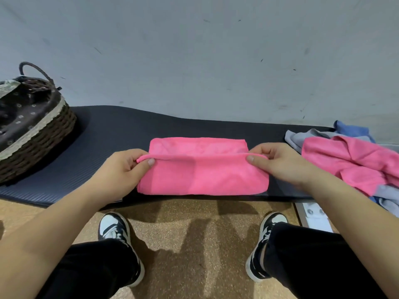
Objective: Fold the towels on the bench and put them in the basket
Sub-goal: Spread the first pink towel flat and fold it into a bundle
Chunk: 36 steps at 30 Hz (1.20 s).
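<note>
On the bench [103, 130], left fingers [145, 164] and right fingers [254, 159] pinch the pink towel's [200, 178] fold.

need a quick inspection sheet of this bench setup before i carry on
surface: dark ribbed bench mat, flat, towels and basket on it
job's things: pink towel half folded at the middle; wicker basket at the left end, inside mostly out of view; unfolded pile of pink, grey and blue towels at the right end
clutter: nothing seen
hands: left hand and right hand each pinch one end of the pink towel's raised fold
cables: nothing seen
surroundings: scuffed pale wall behind; speckled floor below
</note>
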Tool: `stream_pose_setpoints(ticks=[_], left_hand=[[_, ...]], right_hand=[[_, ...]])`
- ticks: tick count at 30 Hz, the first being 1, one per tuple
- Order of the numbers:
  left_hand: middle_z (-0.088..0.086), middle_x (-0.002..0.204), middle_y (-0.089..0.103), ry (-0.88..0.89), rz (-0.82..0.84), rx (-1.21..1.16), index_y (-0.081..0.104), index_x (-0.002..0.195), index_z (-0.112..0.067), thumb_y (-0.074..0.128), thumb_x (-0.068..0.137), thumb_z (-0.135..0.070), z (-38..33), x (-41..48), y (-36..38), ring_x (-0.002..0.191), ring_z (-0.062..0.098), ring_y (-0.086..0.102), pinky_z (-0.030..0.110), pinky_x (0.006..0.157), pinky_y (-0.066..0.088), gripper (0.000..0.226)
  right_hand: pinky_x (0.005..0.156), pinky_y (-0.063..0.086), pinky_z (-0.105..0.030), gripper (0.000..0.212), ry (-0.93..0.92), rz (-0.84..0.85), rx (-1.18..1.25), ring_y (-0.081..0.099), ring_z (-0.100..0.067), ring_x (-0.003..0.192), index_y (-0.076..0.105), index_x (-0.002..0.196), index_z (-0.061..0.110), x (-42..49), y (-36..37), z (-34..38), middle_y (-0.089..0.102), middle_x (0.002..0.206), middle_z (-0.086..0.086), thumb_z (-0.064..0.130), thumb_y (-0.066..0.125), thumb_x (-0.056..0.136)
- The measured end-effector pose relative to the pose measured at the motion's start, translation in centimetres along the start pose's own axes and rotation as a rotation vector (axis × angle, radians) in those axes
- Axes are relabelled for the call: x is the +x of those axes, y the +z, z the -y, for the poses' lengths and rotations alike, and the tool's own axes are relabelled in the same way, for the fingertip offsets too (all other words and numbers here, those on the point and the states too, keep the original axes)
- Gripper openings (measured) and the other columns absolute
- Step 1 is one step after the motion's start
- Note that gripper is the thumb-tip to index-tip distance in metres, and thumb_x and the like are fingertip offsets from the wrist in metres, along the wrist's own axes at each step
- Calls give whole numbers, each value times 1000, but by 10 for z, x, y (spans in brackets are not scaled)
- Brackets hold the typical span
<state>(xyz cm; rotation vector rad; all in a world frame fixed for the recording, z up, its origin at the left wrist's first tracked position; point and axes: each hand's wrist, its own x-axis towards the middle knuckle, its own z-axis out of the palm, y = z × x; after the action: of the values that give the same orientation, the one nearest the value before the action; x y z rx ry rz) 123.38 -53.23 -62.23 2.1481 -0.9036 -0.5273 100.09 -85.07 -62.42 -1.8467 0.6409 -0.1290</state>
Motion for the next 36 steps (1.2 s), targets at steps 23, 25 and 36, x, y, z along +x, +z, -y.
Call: stream_pose_setpoints(ticks=[23, 25, 36], left_hand=[[-6, 104, 60, -161, -65, 371, 59, 130, -25, 79, 83, -41, 6, 102, 22, 89, 16, 60, 36, 78, 50, 52], [-6, 112, 58, -177, -24, 396, 54, 139, -27, 80, 81, -45, 4, 102, 21, 99, 19, 60, 41, 88, 53, 66], [-1, 78, 69, -311, 4, 183, 68, 79, -19, 75, 84, -33, -13, 95, 15, 73, 18, 64, 31, 59, 47, 16]], right_hand=[[74, 48, -25, 18, 113, -374, -434, 63, -9, 86, 73, 98, 20, 94, 16, -12, 66, 97, 6, 34, 78, 87], [88, 52, -35, 26, 22, -374, -591, 61, -14, 102, 70, 111, 24, 89, 19, -8, 61, 112, 5, 38, 72, 90], [123, -20, -48, 86, -31, 298, -1055, -43, -15, 146, -19, 157, 47, 50, 73, -1, -40, 162, 8, 85, 12, 87]])
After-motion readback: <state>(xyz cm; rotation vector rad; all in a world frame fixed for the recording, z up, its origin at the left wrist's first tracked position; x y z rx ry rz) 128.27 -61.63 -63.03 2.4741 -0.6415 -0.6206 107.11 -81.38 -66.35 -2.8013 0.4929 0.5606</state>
